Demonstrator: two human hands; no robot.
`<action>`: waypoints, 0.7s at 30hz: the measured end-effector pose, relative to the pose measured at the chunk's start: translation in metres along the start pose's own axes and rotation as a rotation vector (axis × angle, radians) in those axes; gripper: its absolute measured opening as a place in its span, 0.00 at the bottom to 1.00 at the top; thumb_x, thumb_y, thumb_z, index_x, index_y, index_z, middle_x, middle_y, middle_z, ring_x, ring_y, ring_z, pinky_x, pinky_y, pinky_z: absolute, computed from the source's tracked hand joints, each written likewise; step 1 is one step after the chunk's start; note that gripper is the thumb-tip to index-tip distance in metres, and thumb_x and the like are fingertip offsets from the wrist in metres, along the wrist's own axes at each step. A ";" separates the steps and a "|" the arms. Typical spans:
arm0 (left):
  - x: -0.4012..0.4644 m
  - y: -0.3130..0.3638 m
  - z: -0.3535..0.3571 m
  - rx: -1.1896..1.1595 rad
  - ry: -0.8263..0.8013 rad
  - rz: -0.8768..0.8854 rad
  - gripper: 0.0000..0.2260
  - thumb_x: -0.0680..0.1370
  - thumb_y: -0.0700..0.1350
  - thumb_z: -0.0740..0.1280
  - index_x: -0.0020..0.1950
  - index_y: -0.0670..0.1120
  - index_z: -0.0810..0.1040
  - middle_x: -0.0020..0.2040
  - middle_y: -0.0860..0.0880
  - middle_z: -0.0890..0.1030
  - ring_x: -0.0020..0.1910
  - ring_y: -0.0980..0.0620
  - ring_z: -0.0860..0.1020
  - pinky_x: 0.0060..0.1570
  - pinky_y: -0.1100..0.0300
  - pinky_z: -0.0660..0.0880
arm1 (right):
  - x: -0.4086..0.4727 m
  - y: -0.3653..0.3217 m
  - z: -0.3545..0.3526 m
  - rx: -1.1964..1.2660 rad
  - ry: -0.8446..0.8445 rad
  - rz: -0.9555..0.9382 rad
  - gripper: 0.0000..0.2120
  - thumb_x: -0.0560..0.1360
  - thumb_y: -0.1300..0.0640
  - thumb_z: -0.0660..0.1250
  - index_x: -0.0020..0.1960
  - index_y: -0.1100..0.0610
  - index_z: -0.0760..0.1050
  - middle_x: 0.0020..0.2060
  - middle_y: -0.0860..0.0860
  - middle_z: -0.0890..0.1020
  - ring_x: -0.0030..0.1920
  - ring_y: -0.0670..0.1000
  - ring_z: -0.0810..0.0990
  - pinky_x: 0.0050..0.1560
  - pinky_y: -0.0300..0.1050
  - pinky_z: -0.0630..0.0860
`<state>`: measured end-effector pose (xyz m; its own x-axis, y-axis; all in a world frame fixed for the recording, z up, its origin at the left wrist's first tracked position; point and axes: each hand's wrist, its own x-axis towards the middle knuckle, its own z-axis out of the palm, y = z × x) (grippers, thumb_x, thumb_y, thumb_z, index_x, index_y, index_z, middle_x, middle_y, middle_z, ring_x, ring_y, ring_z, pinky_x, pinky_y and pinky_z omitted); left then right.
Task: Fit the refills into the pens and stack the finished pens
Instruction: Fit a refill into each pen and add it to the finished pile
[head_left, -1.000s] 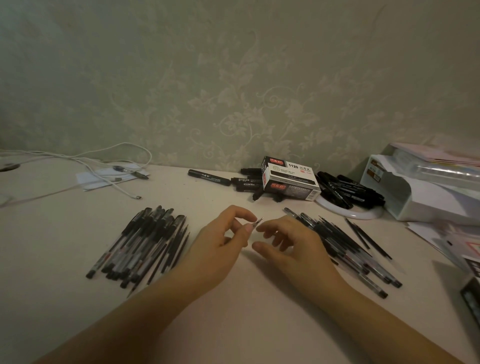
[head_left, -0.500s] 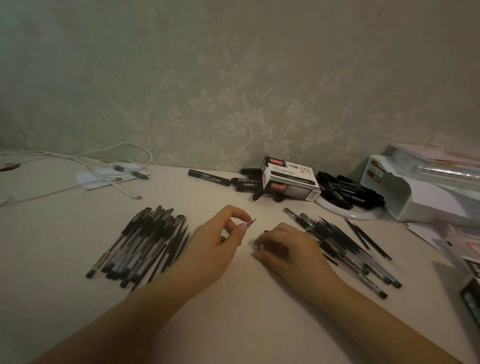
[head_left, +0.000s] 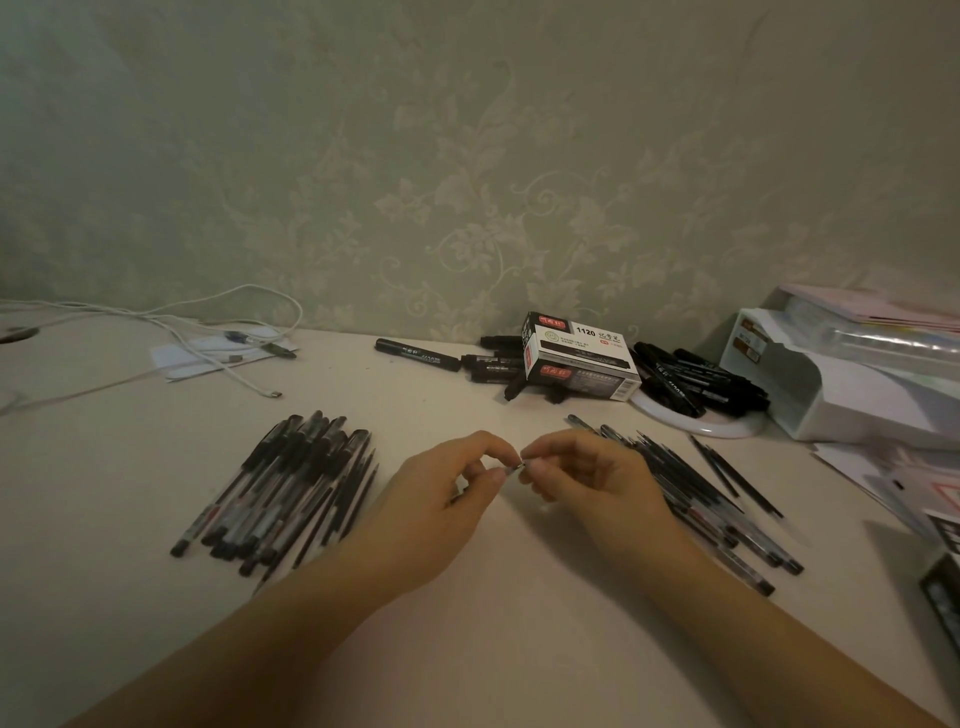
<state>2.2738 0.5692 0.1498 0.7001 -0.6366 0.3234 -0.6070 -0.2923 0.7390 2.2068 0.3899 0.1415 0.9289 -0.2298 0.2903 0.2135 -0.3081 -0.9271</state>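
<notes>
My left hand (head_left: 441, 499) and my right hand (head_left: 587, 483) meet fingertip to fingertip over the middle of the table. Between them they pinch one pen (head_left: 514, 467), of which only a short silvery tip shows; my fingers hide the rest. A pile of black-capped pens (head_left: 283, 493) lies to the left of my left hand. Another spread of pens and thin refills (head_left: 701, 499) lies under and to the right of my right hand.
A marker box (head_left: 582, 358) and loose black markers (head_left: 415, 354) sit at the back by the wall, more markers on a white plate (head_left: 698, 423). White cables (head_left: 208, 332) lie at the back left. A white tray (head_left: 852, 395) and papers crowd the right edge.
My right hand has lifted off the table and come up to my left hand's fingertips. Both hands now pinch the pen tip that my left hand held alone.
</notes>
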 end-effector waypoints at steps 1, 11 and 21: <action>0.000 0.000 0.000 -0.004 -0.005 0.006 0.07 0.81 0.50 0.61 0.53 0.62 0.75 0.40 0.54 0.75 0.25 0.60 0.69 0.26 0.71 0.64 | 0.000 0.000 0.000 -0.014 -0.018 -0.001 0.08 0.76 0.60 0.71 0.49 0.48 0.83 0.42 0.49 0.86 0.43 0.47 0.84 0.46 0.36 0.78; -0.002 0.002 0.001 0.059 0.006 0.057 0.02 0.79 0.49 0.65 0.49 0.53 0.77 0.34 0.69 0.75 0.33 0.71 0.72 0.31 0.77 0.66 | -0.003 -0.003 0.000 0.015 -0.091 -0.001 0.04 0.75 0.61 0.72 0.48 0.54 0.83 0.40 0.52 0.86 0.43 0.48 0.84 0.45 0.38 0.79; -0.001 0.000 0.004 0.064 -0.039 0.084 0.05 0.79 0.47 0.65 0.54 0.52 0.77 0.49 0.57 0.80 0.50 0.64 0.77 0.49 0.71 0.75 | -0.003 0.000 0.005 -0.314 -0.068 -0.051 0.20 0.80 0.44 0.61 0.32 0.52 0.73 0.25 0.45 0.73 0.28 0.42 0.69 0.33 0.35 0.68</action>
<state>2.2710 0.5669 0.1470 0.6313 -0.6879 0.3583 -0.6867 -0.2810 0.6704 2.2055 0.3955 0.1396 0.9397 -0.1479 0.3084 0.1665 -0.5898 -0.7902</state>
